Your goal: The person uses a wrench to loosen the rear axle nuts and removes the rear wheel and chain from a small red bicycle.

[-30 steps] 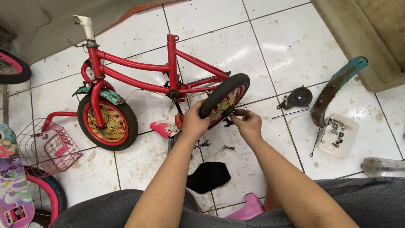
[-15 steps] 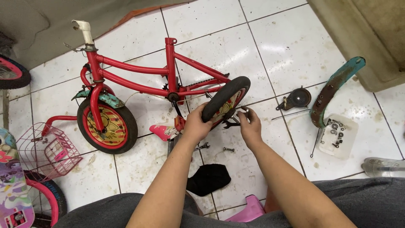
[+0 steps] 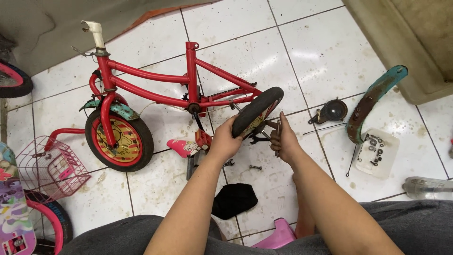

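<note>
Left hand is gripping the rear wheel of the red bicycle frame; right hand, just beside it, is grasping a wrench at the axle.

Bare tile between bolt and fender.

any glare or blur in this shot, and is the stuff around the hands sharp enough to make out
Head view: soft overhead glare on the white floor tiles; slight wide-angle bend at the edges. Left hand on the rear wheel and right hand on a thin metal tool are sharp; little shadow.
</note>
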